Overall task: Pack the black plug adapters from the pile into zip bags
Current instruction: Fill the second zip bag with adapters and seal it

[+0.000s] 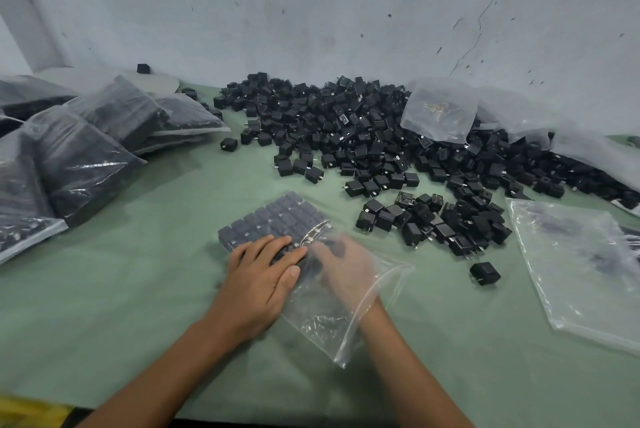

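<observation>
The left hand, pressing flat with fingers straight on the zip bag at the near centre of the counter, should steady the packed rows of plug adapters while the right hand, blurred inside the bag with its grip unreadable, seats the next one squarely.

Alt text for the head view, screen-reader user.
Right hand reaches inside a clear zip bag holding neat rows of black plug adapters; left hand rests on top. A loose adapter pile lies behind, filled bags at left.
</observation>
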A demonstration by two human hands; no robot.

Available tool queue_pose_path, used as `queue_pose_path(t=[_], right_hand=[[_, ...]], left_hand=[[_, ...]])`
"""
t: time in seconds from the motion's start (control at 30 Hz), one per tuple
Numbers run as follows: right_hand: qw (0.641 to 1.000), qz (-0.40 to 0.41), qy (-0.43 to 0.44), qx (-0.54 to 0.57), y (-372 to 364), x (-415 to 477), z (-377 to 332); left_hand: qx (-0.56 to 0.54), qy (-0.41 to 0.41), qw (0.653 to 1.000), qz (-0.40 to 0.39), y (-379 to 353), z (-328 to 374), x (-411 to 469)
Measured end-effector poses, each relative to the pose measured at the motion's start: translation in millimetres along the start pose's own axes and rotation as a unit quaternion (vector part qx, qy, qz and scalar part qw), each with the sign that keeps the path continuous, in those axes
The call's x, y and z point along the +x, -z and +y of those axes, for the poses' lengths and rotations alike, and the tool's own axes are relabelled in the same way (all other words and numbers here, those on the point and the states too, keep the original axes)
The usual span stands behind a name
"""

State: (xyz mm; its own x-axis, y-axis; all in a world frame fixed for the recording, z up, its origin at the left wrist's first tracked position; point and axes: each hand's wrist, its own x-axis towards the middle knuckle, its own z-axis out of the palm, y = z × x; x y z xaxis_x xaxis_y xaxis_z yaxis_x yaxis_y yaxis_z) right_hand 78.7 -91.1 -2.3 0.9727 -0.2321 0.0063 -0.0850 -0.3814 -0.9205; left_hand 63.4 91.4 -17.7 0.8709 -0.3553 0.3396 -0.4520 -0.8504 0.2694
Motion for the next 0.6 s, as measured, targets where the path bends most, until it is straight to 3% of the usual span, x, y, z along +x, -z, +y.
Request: queue_pose_path(t=[0.13,0.23,0.33,0.47,0.6], right_hand=[[0.999,-0.027,-0.005,0.038,2,-1,6],[0.999,-0.050,0.019,-0.011,3,0,12],[0.998,-0.046,0.025,0.044,0,-2,14],[0.997,-0.066,0.011,0.024,2,3,16],[0.997,-0.057,0.051,-0.021,2,4,17]], left_hand=[[-0.003,0.000,1.000,0.006,-1,-1,1],[0.000,-0.001,1.000,0.006,-3,-2,1],[0.002,-0.001,1.000,0.005,-3,-1,0],[0.004,0.003,1.000,0.004,-2,-1,1],[-0.001,0.002,1.000,0.011,-1,1,1]])
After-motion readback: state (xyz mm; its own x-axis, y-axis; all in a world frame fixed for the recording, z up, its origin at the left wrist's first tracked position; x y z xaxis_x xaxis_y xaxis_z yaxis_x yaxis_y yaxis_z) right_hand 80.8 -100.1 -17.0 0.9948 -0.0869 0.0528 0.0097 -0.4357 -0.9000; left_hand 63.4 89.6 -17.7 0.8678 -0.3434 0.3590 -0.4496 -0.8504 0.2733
